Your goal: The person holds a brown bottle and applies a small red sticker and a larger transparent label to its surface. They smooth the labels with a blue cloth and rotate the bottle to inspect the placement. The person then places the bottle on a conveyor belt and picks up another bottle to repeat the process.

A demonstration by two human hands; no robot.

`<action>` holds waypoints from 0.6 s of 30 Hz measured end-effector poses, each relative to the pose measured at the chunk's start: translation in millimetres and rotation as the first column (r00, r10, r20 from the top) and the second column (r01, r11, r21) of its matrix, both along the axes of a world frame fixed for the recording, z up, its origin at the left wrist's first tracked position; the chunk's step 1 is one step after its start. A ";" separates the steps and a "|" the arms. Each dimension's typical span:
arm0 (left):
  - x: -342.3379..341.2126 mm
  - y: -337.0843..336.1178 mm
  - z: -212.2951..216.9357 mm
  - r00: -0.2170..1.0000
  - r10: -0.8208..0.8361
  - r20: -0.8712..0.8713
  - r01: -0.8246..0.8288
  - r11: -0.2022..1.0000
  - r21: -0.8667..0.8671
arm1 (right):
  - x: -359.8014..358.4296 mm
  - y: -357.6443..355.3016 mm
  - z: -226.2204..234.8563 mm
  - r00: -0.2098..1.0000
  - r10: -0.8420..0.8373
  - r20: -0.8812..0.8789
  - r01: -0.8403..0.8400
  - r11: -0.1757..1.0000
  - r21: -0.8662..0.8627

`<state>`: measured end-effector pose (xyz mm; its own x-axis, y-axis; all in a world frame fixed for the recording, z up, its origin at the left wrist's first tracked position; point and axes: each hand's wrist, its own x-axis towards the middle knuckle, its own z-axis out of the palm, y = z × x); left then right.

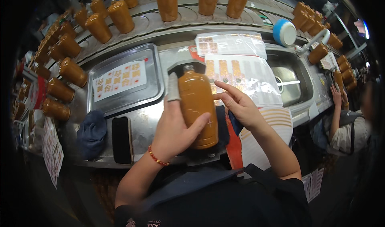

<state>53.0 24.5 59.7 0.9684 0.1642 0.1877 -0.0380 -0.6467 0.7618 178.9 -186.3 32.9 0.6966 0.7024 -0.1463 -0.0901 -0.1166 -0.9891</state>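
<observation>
A glossy brown bottle (198,110) with a narrow neck leans in front of me. My left hand (174,122) is closed around its left side, thumb across the front; a pale sleeve covers one finger, and a red bead bracelet circles the wrist. Just right of the bottle is my right hand (240,106), index finger stretched toward it, the other fingers partly curled. Whether that fingertip touches the glaze I cannot tell. Behind the bottle lie sheets of gold decals (224,68) under clear film. Dark cloth (236,123) shows below my right hand.
A metal tray (154,82) holding a decal sheet (120,80) lies left, near a blue cloth (92,132) and a phone (122,140). A sink (298,98) and blue-white container (284,32) are right. Brown bottles (166,4) line the conveyor (184,18). A co-worker's hands (339,96) are far right.
</observation>
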 end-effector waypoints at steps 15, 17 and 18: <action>-67.7 19.3 -32.9 0.997 -0.006 0.075 0.031 0.941 -0.337 | -5.5 -290.7 -18.8 0.767 -0.565 0.304 0.621 0.531 -0.577; -68.2 16.2 -31.7 0.996 -0.029 0.084 0.055 0.945 -0.322 | -7.1 -289.7 -23.0 0.754 -0.568 0.331 0.637 0.508 -0.579; -70.2 16.2 -32.4 0.995 -0.035 0.094 0.063 0.948 -0.312 | -6.7 -288.4 -21.8 0.765 -0.572 0.295 0.615 0.513 -0.599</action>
